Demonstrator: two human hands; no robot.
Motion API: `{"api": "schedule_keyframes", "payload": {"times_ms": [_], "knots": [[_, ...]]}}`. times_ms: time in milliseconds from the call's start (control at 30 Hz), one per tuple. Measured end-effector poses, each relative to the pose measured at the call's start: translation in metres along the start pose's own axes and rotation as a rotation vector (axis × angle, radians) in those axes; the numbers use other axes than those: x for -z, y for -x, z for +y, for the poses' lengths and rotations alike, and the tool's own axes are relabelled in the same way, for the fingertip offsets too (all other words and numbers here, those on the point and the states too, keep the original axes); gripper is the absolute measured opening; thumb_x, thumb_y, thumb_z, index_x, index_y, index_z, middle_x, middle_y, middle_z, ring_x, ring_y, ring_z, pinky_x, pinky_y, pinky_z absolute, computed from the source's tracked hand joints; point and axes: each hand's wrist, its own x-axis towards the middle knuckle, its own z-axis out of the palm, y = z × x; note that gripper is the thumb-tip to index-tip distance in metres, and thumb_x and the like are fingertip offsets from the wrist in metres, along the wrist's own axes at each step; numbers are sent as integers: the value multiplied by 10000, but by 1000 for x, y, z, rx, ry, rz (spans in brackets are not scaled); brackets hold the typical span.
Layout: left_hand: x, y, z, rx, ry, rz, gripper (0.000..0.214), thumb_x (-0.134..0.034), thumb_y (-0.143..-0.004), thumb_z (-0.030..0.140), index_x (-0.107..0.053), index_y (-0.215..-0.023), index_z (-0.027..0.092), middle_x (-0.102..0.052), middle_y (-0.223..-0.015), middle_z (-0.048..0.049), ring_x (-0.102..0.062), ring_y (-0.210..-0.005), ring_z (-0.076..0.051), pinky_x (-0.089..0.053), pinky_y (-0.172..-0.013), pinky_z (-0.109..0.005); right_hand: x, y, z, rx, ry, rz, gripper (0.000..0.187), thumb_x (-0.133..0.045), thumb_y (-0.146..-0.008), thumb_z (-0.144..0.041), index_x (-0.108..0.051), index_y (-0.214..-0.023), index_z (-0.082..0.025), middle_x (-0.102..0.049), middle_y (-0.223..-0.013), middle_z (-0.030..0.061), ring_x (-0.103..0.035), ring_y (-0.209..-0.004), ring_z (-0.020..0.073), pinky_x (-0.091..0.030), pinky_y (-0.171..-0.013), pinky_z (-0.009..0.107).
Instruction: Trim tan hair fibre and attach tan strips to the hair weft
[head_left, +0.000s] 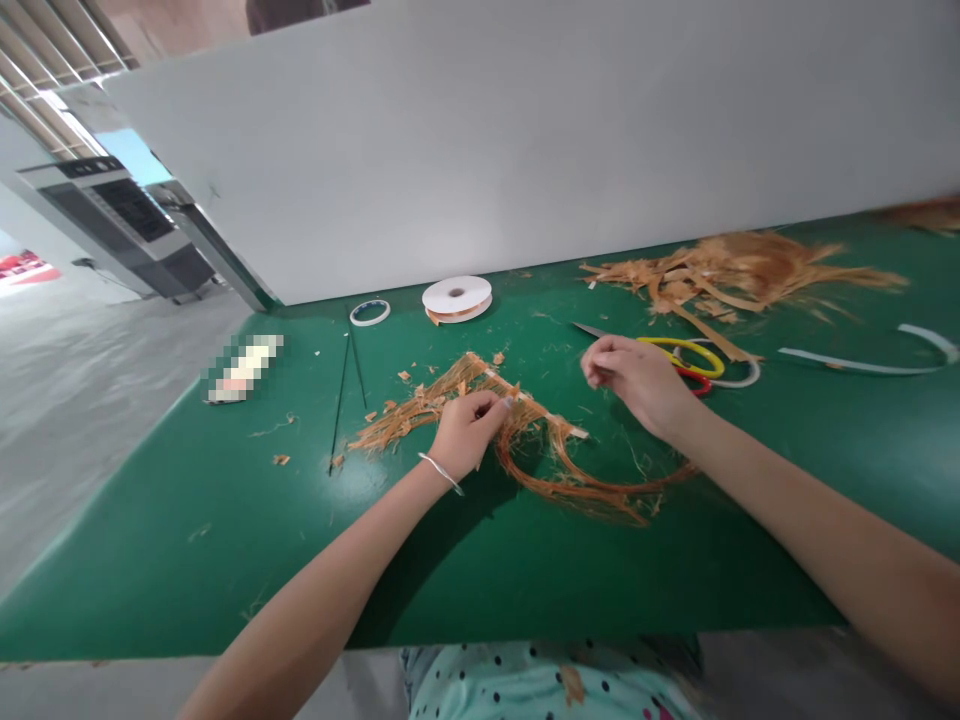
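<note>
My left hand (pixel 466 432) is closed, thumb against fingers, on a fringe of orange-brown fibre strands (pixel 420 405) bound along a pale strip on the table. From the strip's right part, long strands (pixel 585 490) curve toward the right. My right hand (pixel 634 385) hovers to the right of the fringe with its fingers curled together; whatever is between them, if anything, is hidden. Just behind that hand lie scissors with yellow and red handles (pixel 709 357), their blade tip showing past my knuckles.
On the green table (pixel 187 560) are a white ribbon spool (pixel 457 296), a tape roll (pixel 370 313), thin dark wires (pixel 341 400), a heap of orange fibres (pixel 750 270) and a pale curved strip (pixel 862 367). A white panel (pixel 525 130) rises along the back edge. Fibre scraps lie scattered.
</note>
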Motion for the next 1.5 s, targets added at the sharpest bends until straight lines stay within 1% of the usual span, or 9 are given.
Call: {"api": "schedule_keyframes", "payload": {"times_ms": [233, 367, 500, 600, 700, 1033, 1333, 1400, 1500], "knots": [[-6, 7, 7, -146, -100, -76, 387, -461, -886, 395, -526, -591, 154, -380, -478, 55, -322, -463, -69, -250, -472, -210, -16, 16, -11, 23, 374, -343, 301, -431, -860, -408, -628, -912, -186, -635, -852, 46, -557, -789, 168, -408, -690, 287], [-8, 9, 9, -267, -240, -87, 370, -469, -887, 322, -474, -559, 151, -357, -479, 58, -307, -467, -65, -241, -483, -209, -24, 19, -7, 72, 470, -366, 295, -477, -845, -423, -642, -906, -186, -643, -863, 51, -563, -792, 175, -411, -679, 290], [-10, 11, 9, -364, -353, -87, 336, -480, -878, 265, -461, -561, 155, -358, -498, 53, -323, -478, -69, -246, -492, -209, -27, 17, 2, 39, 399, -373, 270, -518, -824, -376, -617, -997, -193, -641, -890, 50, -578, -804, 171, -439, -687, 289], [-11, 11, 8, -377, -379, -110, 279, -489, -876, 252, -505, -614, 156, -400, -516, 47, -359, -491, -74, -262, -496, -203, -27, 17, 5, -8, 263, -390, 331, -535, -805, -320, -557, -1112, -198, -628, -946, 55, -590, -803, 159, -463, -669, 275], [-10, 11, 7, -364, -391, -122, 265, -497, -874, 247, -515, -626, 154, -417, -525, 44, -376, -503, -76, -274, -506, -198, -28, 19, 4, 18, 250, -379, 259, -518, -806, -293, -559, -1038, -188, -620, -822, 30, -572, -687, 132, -455, -631, 261], [-12, 13, 10, -344, -358, -124, 334, -483, -892, 242, -448, -570, 160, -357, -493, 61, -319, -474, -71, -248, -484, -204, -24, 19, 4, 376, 986, -40, 354, -473, -739, -145, -538, -1084, -189, -533, -597, -31, -497, -545, 112, -292, -507, 220], [-16, 7, 18, -340, -264, -56, 312, -479, -888, 238, -417, -590, 168, -319, -461, 80, -289, -416, -52, -225, -443, -190, -13, 5, -1, 296, 952, 89, 358, -554, -726, -248, -472, -1072, -209, -564, -589, -55, -505, -493, 103, -287, -478, 198], [-13, 10, 17, -358, -255, -36, 324, -474, -889, 254, -401, -584, 170, -314, -459, 78, -283, -413, -51, -222, -439, -190, 9, -3, 2, 256, 971, 251, 342, -561, -710, -241, -481, -1040, -206, -548, -588, -45, -497, -502, 115, -320, -510, 219], [-4, 15, 12, -336, -259, -12, 339, -459, -890, 276, -394, -574, 171, -314, -459, 74, -274, -419, -52, -222, -441, -194, 56, -14, 4, 157, 979, 703, 363, -549, -670, -172, -463, -1023, -158, -529, -615, -9, -477, -527, 128, -371, -585, 264]]}}
